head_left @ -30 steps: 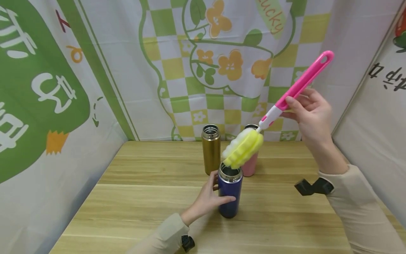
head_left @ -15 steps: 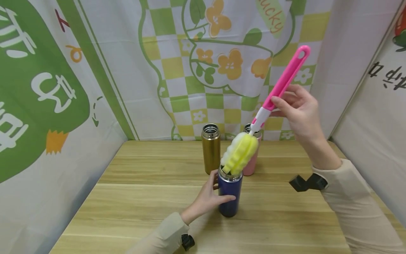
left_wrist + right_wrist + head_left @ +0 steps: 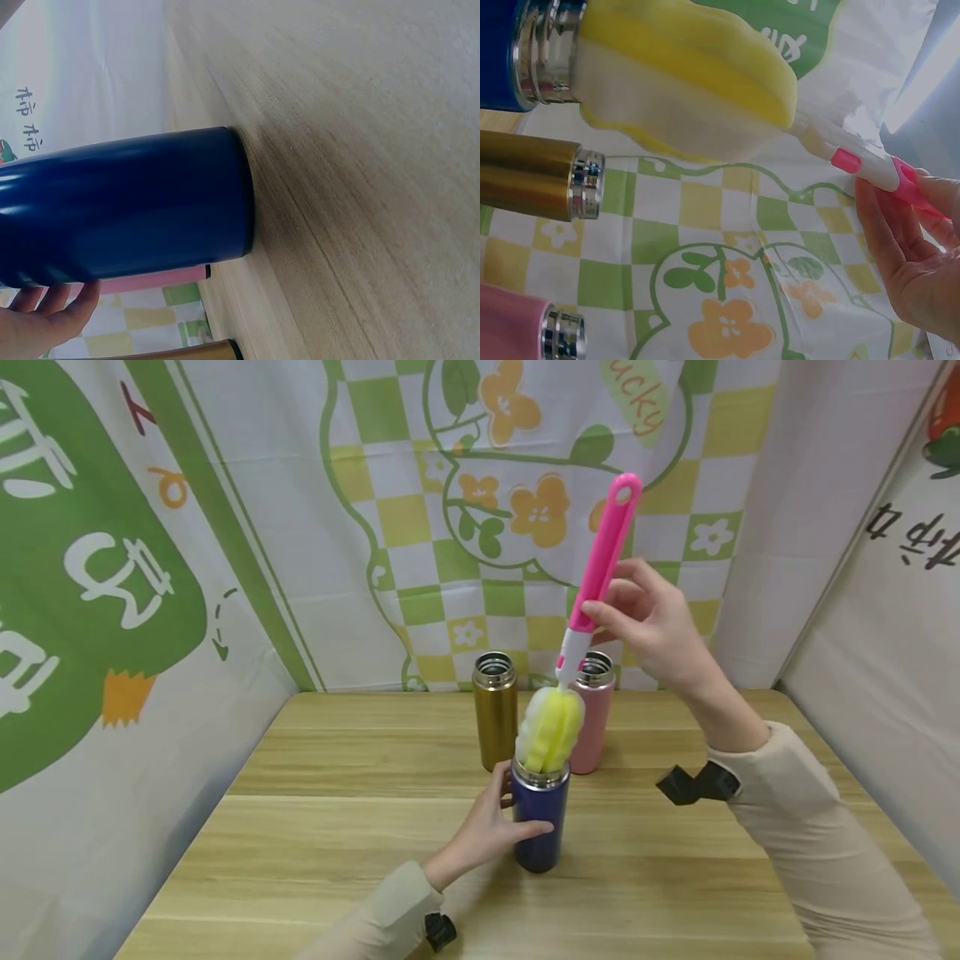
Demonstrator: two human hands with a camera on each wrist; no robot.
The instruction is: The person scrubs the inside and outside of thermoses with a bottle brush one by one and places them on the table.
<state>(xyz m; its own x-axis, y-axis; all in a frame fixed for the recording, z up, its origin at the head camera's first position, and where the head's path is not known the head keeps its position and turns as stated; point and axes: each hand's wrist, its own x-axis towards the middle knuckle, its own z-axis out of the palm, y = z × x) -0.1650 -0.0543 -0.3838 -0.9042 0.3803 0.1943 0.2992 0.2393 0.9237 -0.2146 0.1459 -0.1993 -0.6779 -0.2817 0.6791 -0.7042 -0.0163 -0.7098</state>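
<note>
A dark blue bottle (image 3: 537, 814) without a lid stands upright on the table. My left hand (image 3: 487, 827) grips it from the left, thumb across the front and fingers behind. With thumb and fingers my right hand (image 3: 652, 622) pinches the pink handle of a bottle brush (image 3: 551, 727) near its white neck. The brush leans slightly right, and its yellow and white sponge head sits at the mouth of the blue bottle, the tip just inside the steel rim. In the right wrist view most of the sponge (image 3: 690, 82) bulges outside the opening.
Behind the blue bottle stand a gold bottle (image 3: 496, 714) and a pink bottle (image 3: 592, 718), both lidless and upright. The wooden table (image 3: 300, 843) meets a printed cloth backdrop (image 3: 420, 518) at its far edge. Cloth walls rise on both sides.
My right hand has moved left, swinging the brush from a strong slant to nearly upright. The sponge tip has entered the bottle mouth. My left hand keeps its grip on the bottle.
</note>
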